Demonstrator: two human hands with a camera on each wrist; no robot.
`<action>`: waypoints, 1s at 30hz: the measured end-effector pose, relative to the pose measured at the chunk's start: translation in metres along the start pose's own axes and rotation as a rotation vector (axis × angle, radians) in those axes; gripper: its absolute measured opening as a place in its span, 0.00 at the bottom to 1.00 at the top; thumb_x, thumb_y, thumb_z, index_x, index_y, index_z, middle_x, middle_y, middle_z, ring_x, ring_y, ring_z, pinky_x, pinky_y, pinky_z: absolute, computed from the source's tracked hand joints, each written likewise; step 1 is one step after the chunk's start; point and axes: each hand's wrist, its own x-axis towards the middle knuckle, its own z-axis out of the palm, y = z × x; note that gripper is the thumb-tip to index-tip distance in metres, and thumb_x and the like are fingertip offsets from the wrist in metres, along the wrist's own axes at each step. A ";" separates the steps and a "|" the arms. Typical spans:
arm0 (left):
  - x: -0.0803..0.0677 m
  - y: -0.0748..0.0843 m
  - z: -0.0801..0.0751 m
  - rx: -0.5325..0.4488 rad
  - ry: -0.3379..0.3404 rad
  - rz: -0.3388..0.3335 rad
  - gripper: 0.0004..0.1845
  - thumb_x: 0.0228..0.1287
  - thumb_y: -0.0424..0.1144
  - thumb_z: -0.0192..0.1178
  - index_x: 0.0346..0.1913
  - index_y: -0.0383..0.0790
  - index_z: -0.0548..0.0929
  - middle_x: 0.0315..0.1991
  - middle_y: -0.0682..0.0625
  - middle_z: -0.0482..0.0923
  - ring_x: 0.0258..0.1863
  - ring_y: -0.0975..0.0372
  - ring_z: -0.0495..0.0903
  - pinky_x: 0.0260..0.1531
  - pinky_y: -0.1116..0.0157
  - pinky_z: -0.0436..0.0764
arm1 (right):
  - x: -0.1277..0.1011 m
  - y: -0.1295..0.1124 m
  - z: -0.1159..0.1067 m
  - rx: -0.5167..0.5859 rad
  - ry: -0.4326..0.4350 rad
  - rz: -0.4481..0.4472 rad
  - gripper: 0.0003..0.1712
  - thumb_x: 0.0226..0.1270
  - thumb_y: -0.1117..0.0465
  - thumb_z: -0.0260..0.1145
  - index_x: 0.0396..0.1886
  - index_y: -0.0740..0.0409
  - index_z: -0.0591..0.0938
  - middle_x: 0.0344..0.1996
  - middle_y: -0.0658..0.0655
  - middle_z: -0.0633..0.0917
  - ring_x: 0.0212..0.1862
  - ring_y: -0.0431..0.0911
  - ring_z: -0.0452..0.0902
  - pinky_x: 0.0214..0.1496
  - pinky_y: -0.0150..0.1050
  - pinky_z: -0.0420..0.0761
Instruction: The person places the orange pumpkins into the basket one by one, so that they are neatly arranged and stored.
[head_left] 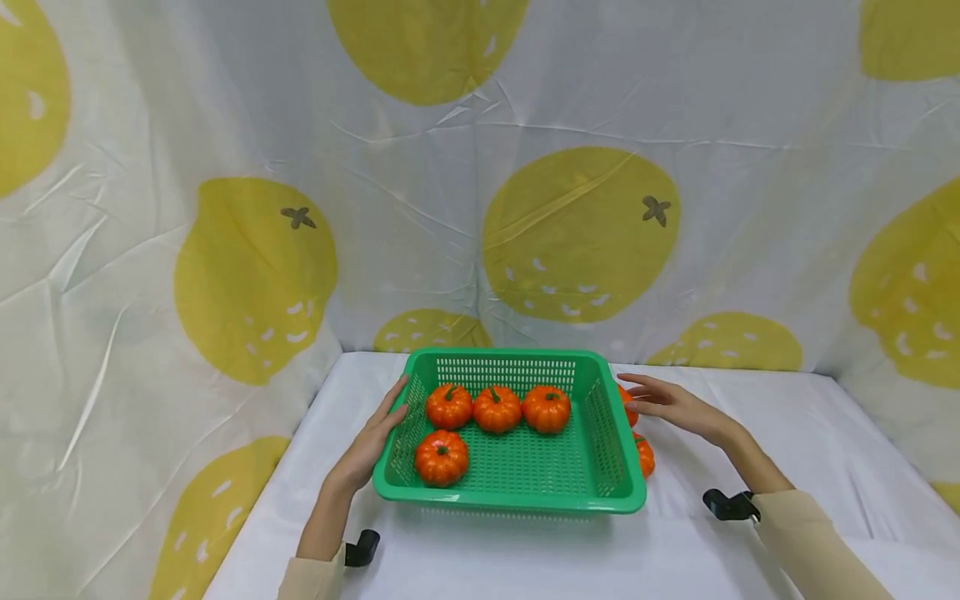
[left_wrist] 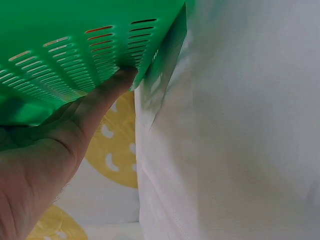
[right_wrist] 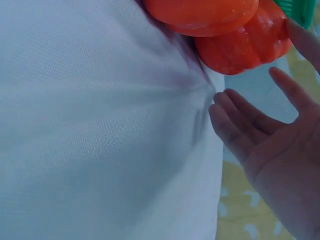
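Observation:
A green slotted basket [head_left: 600, 492] stands on the white table and holds several small orange pumpkins [head_left: 497, 408]. My left hand [head_left: 378, 433] lies flat against the basket's left wall, fingers straight; in the left wrist view its thumb [left_wrist: 107, 92] presses the green wall [left_wrist: 75, 45]. My right hand [head_left: 667, 402] hovers open just right of the basket, above two more pumpkins [head_left: 643, 455] on the table. In the right wrist view those pumpkins [right_wrist: 235, 35] lie close ahead of the spread fingers [right_wrist: 235, 130], not touched.
White cloth [head_left: 787, 417] covers the table. A lemon-print curtain [head_left: 577, 233] closes off the back and both sides. Black wrist mounts [head_left: 727, 504] sit on both forearms.

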 end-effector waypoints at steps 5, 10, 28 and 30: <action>-0.001 -0.001 0.001 0.000 -0.003 0.000 0.32 0.85 0.52 0.41 0.84 0.63 0.45 0.86 0.47 0.34 0.85 0.45 0.36 0.80 0.38 0.44 | 0.000 0.001 0.000 0.032 -0.035 0.016 0.37 0.80 0.52 0.60 0.82 0.55 0.61 0.72 0.72 0.73 0.72 0.69 0.68 0.62 0.49 0.81; -0.001 0.000 0.001 -0.001 0.001 -0.001 0.32 0.85 0.52 0.41 0.84 0.63 0.45 0.86 0.47 0.35 0.85 0.45 0.37 0.80 0.38 0.44 | 0.000 0.001 0.001 0.056 -0.043 0.002 0.36 0.80 0.54 0.60 0.81 0.56 0.63 0.71 0.71 0.74 0.72 0.70 0.68 0.59 0.44 0.82; 0.000 0.000 0.000 0.001 0.003 0.002 0.32 0.85 0.52 0.41 0.84 0.63 0.45 0.86 0.47 0.35 0.85 0.44 0.36 0.80 0.38 0.43 | -0.016 0.010 -0.003 0.126 -0.040 0.025 0.39 0.81 0.53 0.59 0.84 0.50 0.56 0.71 0.73 0.72 0.55 0.32 0.82 0.58 0.44 0.84; 0.000 -0.001 0.000 -0.005 0.002 0.002 0.32 0.85 0.53 0.41 0.84 0.64 0.45 0.86 0.47 0.35 0.85 0.44 0.36 0.80 0.38 0.43 | -0.021 0.012 -0.004 0.119 -0.035 0.027 0.40 0.80 0.53 0.59 0.85 0.49 0.55 0.70 0.72 0.72 0.55 0.34 0.82 0.57 0.39 0.83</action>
